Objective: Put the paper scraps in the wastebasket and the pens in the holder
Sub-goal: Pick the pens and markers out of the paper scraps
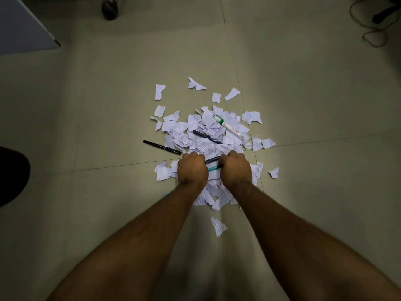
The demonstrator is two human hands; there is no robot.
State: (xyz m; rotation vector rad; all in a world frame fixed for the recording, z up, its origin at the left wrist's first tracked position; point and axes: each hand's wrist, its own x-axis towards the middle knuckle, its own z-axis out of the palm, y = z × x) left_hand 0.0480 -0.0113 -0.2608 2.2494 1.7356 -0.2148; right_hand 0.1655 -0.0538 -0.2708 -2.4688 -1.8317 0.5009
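Torn paper scraps (208, 135), many printed with text, lie heaped on a pale tiled floor (303, 94), with loose pieces scattered around the pile's edges. Both bare forearms of a person reach down from the lower edge of the view, and the hands meet at the near side of the heap. The left hand (192, 168) is curled, knuckles up, pressed onto the scraps; what its fingers hold cannot be told. The right hand (236, 168) is also curled, and a teal pen (214, 168) and a dark blue pen (211, 160) stick out from it toward the left hand, so it appears to grip them.

A black pen (161, 147) lies on the bare floor just left of the pile, near the left hand. Another dark pen (205, 135) rests half buried in the middle of the heap. A white marker with a green band (230, 128) lies diagonally on top of the scraps at the far right. Neither wastebasket nor holder shows in view. A chair castor (110, 7) stands at the top, cables (373, 29) trail in the far right corner.
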